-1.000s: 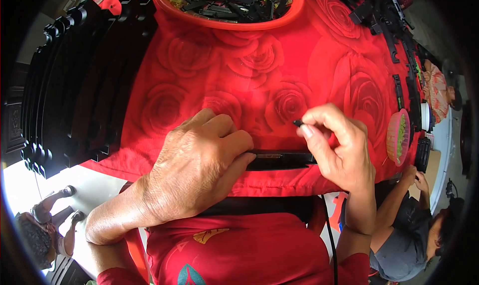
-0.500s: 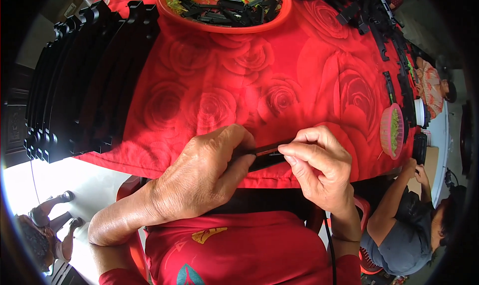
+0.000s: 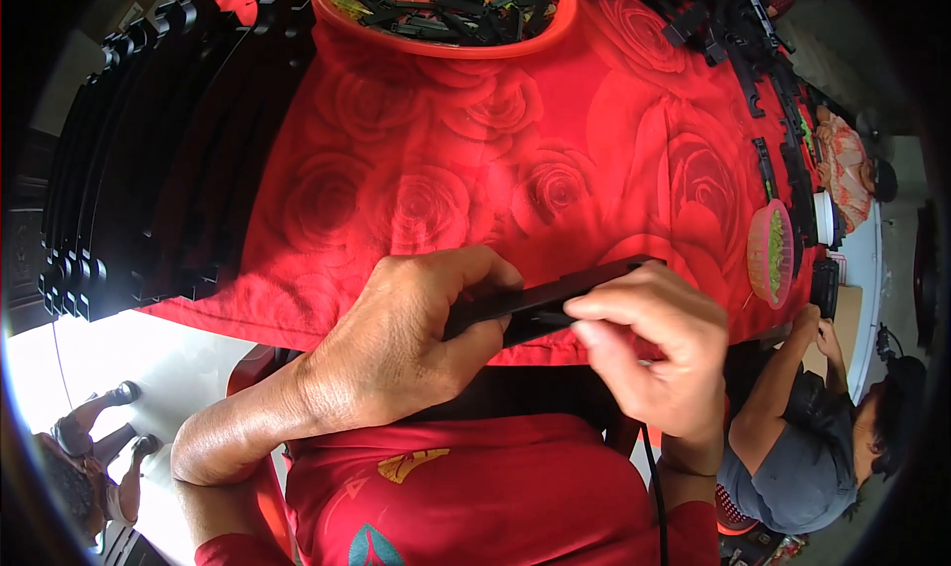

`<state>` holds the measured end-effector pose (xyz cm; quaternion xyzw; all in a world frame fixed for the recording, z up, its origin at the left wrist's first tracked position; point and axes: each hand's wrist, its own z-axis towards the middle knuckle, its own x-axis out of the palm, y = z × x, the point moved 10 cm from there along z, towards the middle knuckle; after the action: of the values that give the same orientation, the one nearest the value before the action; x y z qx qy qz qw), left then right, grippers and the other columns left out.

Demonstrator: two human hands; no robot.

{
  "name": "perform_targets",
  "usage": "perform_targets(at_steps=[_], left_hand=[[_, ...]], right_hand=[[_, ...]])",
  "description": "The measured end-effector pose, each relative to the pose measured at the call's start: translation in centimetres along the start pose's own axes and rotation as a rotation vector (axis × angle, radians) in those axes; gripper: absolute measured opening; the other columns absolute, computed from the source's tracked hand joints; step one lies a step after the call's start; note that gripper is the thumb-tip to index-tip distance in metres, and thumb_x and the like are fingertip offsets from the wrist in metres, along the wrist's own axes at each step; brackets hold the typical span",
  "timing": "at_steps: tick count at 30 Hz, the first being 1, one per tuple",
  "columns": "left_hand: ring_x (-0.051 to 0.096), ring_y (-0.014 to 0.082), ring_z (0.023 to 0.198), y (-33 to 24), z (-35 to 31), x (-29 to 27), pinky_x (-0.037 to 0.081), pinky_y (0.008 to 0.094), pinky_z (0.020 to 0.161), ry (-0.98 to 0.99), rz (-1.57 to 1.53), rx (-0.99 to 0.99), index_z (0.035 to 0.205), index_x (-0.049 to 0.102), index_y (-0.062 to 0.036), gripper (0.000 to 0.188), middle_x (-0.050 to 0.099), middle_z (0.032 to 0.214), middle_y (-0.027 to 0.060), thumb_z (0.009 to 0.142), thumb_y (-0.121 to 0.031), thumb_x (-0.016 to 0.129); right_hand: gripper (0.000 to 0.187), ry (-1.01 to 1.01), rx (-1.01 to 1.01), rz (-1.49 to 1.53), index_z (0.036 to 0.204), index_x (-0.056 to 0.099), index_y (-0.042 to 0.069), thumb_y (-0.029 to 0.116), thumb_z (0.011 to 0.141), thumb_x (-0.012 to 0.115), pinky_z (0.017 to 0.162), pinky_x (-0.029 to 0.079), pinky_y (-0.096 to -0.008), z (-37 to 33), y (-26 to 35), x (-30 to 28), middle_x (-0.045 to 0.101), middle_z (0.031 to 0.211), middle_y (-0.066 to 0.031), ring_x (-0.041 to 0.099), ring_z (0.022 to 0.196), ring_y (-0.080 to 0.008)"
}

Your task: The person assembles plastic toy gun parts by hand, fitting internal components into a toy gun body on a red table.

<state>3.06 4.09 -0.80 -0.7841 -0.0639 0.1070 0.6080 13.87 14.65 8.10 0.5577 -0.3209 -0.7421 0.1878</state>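
Observation:
A long, narrow black plastic part [image 3: 540, 299] is held slantwise over the table's front edge, its right end higher. My left hand [image 3: 396, 338] is closed round its left end, thumb on the near side and fingers behind. Against the part's near side, my right hand [image 3: 659, 343] is in a pinch, its thumb and forefinger slightly blurred. Whether a smaller piece sits between those two fingertips is hidden. Both hands stay above the red rose-patterned cloth [image 3: 416, 205].
Long black plastic pieces [image 3: 198, 150] are stacked at the left. A red basin [image 3: 446, 51] of yellow-green and black parts stands at the far side. Black parts [image 3: 713, 31] lie far right, near a pink basket [image 3: 758, 254]. A co-worker [image 3: 792, 457] sits at the right.
The black plastic part has turned so that more of its length shows, its right end rising past my right hand. My right hand has shifted right and slightly down.

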Motion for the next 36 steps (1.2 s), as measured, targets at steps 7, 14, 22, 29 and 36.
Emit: perform_targets(at_steps=[7,14,22,29,36], left_hand=[[0.075,0.0131,0.077,-1.8,-0.4,-2.1,0.057,0.0307,0.068,-0.132,0.268,0.144,0.113,0.075,0.0029,0.021,0.075,0.081,0.0106,0.094,-0.006,0.078],[0.077,0.0219,0.074,-1.7,1.1,-3.4,0.058,0.0341,0.068,-0.087,0.467,-0.006,0.105,0.077,0.0001,0.017,0.076,0.079,0.013,0.09,-0.007,0.08],[0.077,0.0223,0.088,-1.8,1.7,-2.3,0.058,0.0342,0.075,-0.072,0.393,0.082,0.107,0.076,0.0011,0.019,0.076,0.093,0.0136,0.088,-0.002,0.079],[0.077,0.0189,0.089,-0.8,1.5,-1.9,0.06,0.0328,0.078,-0.064,0.276,0.128,0.113,0.073,0.0017,0.026,0.076,0.094,0.0117,0.088,0.001,0.076],[0.075,0.0133,0.087,-0.4,1.7,-2.2,0.06,0.0308,0.076,-0.06,0.186,0.144,0.112,0.068,0.0006,0.025,0.077,0.092,0.0087,0.088,0.001,0.077]], right_hand=[[0.013,-0.192,0.18,0.045,0.102,0.076,-0.001,-0.004,0.092,0.069,0.062,0.039,-0.0236,-0.2,-5.1,-4.1,0.07,0.087,-0.003,0.055,0.071,-0.0062],[0.015,-0.147,0.277,-0.123,0.107,0.079,0.001,0.0,0.092,0.075,0.071,0.051,-0.0297,-0.7,-11.9,-2.6,0.075,0.095,-0.0085,0.066,0.084,-0.0166],[0.028,-0.106,-0.14,-0.153,0.11,0.079,0.003,0.007,0.082,0.08,0.089,0.054,-0.04,1.4,-3.3,-0.7,0.075,0.109,-0.0114,0.067,0.099,-0.0302],[0.028,0.188,-0.085,-0.045,0.108,0.075,0.0,0.011,0.082,0.077,0.078,0.056,-0.0432,3.5,-2.6,3.9,0.075,0.094,-0.0126,0.067,0.081,-0.0318],[0.023,0.204,0.022,-0.084,0.103,0.075,0.002,0.009,0.082,0.077,0.072,0.055,-0.0435,3.1,-3.7,5.3,0.071,0.085,-0.0109,0.067,0.077,-0.0309]])
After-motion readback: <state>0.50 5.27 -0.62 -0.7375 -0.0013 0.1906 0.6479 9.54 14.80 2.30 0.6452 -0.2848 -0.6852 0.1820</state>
